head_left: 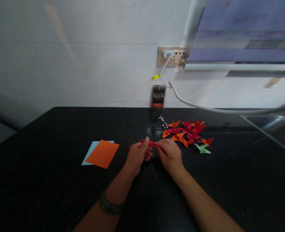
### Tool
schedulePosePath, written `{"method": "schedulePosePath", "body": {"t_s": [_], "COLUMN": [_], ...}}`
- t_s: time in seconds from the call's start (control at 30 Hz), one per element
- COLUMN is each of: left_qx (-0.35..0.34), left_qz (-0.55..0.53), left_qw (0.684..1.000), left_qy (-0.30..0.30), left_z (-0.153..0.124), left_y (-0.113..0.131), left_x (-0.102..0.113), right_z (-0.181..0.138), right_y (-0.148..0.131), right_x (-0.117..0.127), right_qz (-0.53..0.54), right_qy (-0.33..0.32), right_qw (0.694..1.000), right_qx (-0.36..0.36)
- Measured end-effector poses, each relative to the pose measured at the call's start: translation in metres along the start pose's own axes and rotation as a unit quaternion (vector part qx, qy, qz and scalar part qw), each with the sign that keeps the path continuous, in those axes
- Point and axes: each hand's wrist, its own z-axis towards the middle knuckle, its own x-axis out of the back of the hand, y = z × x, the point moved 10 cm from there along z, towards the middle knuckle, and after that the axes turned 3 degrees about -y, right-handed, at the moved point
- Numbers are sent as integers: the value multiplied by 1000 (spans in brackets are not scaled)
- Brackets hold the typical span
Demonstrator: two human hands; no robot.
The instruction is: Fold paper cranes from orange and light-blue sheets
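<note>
Between both hands [169, 154], red paper [153, 144].

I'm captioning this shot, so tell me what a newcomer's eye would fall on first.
Probably the cluster of red and orange folded paper pieces, bright on the dark countertop at right, beyond the hands, with one pale green piece at its near edge. Next, mid-picture, the left hand and right hand hold red paper between them. Left of them, an orange sheet overlaps a light blue sheet.
</note>
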Motion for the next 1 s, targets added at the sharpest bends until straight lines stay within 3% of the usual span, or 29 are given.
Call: {"method": "schedulePosePath", "body": {"t_s": [0.33, 0.77, 1.0], "left_qx": [-29, -23, -31], "left_qz": [-56, -101, -106], "left_qw": [997, 994, 993], "left_qy": [-53, -44, -40], "left_z": [-2, -3, -4], "left_y": [5, 4, 6], "left_x": [-8, -7, -8], "right_z": [0, 2, 2], "right_y": [6, -7, -6], "right_x": [5, -2, -4], "right_qz": [-42, -56, -56], "right_qy": [30, -9, -18], "right_qw": [999, 996, 996], "right_qx": [14, 67, 62]}}
